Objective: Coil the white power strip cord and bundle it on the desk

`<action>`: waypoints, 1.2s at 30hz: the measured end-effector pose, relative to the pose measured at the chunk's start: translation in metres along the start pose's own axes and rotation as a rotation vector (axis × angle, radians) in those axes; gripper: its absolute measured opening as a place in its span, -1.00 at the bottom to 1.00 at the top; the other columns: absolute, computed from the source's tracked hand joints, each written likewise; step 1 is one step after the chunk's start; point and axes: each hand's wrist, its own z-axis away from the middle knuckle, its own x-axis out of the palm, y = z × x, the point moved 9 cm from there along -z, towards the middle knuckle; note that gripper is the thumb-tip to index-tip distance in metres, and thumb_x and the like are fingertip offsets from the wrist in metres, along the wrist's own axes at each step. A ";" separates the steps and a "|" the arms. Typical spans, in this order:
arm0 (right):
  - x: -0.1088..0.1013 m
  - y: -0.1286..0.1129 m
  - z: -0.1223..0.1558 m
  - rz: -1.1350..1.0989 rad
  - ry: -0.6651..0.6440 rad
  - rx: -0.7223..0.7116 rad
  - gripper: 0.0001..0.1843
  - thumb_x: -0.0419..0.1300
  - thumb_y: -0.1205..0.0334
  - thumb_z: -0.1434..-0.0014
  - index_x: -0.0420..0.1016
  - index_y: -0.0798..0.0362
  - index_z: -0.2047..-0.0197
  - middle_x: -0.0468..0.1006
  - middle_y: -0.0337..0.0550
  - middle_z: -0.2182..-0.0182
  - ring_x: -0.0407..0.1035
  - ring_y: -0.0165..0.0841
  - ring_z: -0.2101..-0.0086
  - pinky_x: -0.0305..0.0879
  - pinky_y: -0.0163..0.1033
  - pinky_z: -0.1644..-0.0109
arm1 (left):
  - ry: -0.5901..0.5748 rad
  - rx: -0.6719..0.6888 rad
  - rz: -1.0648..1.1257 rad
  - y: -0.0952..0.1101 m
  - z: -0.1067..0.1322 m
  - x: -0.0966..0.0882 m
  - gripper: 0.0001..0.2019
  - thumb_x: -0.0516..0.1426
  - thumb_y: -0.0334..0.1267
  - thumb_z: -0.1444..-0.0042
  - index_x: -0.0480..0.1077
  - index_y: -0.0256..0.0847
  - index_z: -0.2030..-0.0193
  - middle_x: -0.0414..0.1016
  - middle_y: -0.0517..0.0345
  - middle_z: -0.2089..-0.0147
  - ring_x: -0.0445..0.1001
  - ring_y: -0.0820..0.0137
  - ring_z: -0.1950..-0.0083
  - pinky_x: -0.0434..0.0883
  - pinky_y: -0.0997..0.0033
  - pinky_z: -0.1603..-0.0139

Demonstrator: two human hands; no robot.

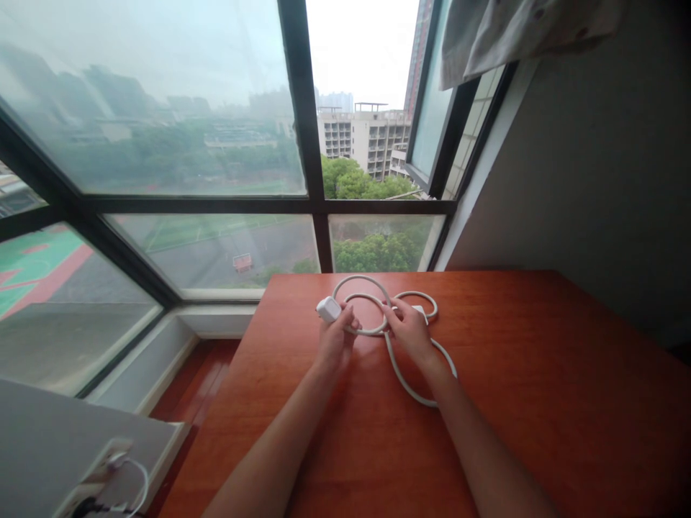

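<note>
A thick white power cord (404, 375) lies in loops over the wooden table, partly raised between my hands. My left hand (335, 339) is closed around the cord just below its blocky white plug (328, 309), which sticks up past the fingers. On the other side of the loops, my right hand (411, 332) pinches the cord between thumb and fingers. Behind the right hand shows part of a second white block (419, 311), mostly hidden. One loop hangs toward me and passes behind my right forearm.
The reddish-brown table (540, 374) reaches up to a dark-framed window (378, 207) with one pane swung outward. At lower left, a wall socket (116, 457) has a white plug and cable in it. A pale curtain (502, 36) hangs at upper right.
</note>
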 end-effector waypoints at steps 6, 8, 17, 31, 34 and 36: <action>-0.009 0.006 -0.007 0.004 -0.008 -0.009 -0.74 0.29 0.08 0.00 0.60 0.02 0.25 0.48 -0.27 0.63 0.30 -0.38 0.61 0.18 -0.34 0.55 | -0.110 0.017 -0.076 0.005 0.005 0.012 -0.66 0.34 -0.37 0.14 0.32 -0.21 0.24 0.32 0.34 0.50 0.36 0.55 0.47 0.30 0.50 0.36; -0.008 0.005 -0.008 0.039 -0.019 -0.035 -0.74 0.26 0.06 -0.04 0.60 0.02 0.26 0.51 -0.24 0.58 0.34 -0.37 0.57 0.22 -0.34 0.53 | -0.151 0.008 -0.067 0.007 0.006 0.016 -0.67 0.34 -0.39 0.12 0.32 -0.20 0.24 0.29 0.34 0.49 0.34 0.57 0.48 0.29 0.51 0.37; -0.012 0.035 -0.017 -0.030 0.021 0.058 -0.70 0.23 0.03 -0.05 0.56 0.06 0.24 0.57 -0.16 0.42 0.42 -0.38 0.51 0.36 -0.34 0.52 | -0.237 -0.058 0.031 0.032 0.008 0.023 -0.75 0.30 -0.40 0.04 0.36 -0.24 0.22 0.05 0.42 0.56 -0.03 0.71 0.64 0.04 0.63 0.58; 0.022 0.002 0.001 0.728 -0.244 -0.245 -0.76 0.11 0.28 -0.14 0.57 0.05 0.16 0.60 -0.06 0.26 0.43 -0.24 0.22 0.30 -0.20 0.11 | -0.546 -0.341 -0.151 0.023 0.028 0.028 -0.68 0.29 -0.29 0.00 0.37 -0.22 0.09 -0.01 0.40 0.51 -0.12 0.74 0.64 -0.06 0.65 0.62; 0.023 -0.001 0.006 0.963 -0.247 -0.335 -0.75 0.13 0.31 -0.12 0.56 0.01 0.15 0.55 -0.03 0.10 0.33 -0.15 0.06 0.22 -0.11 -0.01 | -0.533 -0.345 -0.163 0.028 0.025 0.023 -0.69 0.27 -0.31 -0.02 0.37 -0.23 0.08 -0.03 0.40 0.51 -0.14 0.73 0.63 -0.07 0.65 0.62; 0.015 0.002 0.005 1.060 -0.192 -0.330 -0.72 0.18 0.27 -0.08 0.54 0.00 0.11 0.47 0.00 -0.03 0.24 -0.08 -0.03 0.15 -0.03 -0.08 | -0.515 -0.330 -0.146 0.032 0.023 0.021 -0.70 0.27 -0.32 -0.03 0.37 -0.22 0.08 -0.03 0.40 0.51 -0.15 0.73 0.63 -0.07 0.65 0.62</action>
